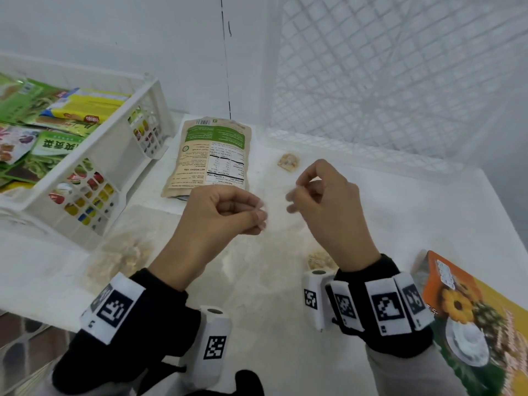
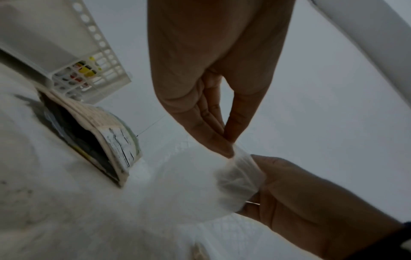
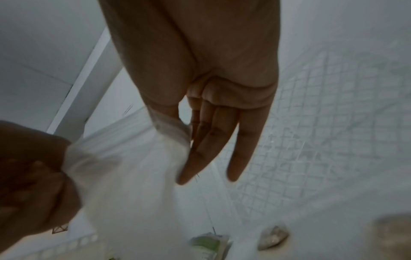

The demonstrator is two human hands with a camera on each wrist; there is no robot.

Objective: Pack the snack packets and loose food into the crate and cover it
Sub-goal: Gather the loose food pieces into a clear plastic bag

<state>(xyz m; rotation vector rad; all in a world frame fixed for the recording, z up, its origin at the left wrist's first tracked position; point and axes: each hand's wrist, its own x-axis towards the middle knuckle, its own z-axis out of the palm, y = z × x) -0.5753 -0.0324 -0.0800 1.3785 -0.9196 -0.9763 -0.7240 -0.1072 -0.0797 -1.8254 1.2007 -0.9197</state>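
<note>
Both our hands on one clear bag over the table

Crate [image 1: 94, 155] sits far left, packets inside; our left hand [image 1: 220, 215] and right hand [image 1: 323, 201] each pinch the clear plastic bag [image 2: 235, 177] mouth, fingers clamped. Orange packet [image 1: 468, 312] lies far right.

**Plastic, paper and film**

The crate [image 1: 120, 144] is white moulded plastic with a perforated wall. The packets [image 1: 43, 130] inside it look glossy. The pouch [image 1: 211, 155] looks matt, like kraft paper. The bag [image 2: 240, 177] pinched by both hands is thin translucent film, crinkled. The table [image 1: 400, 218] is smooth white.
</note>
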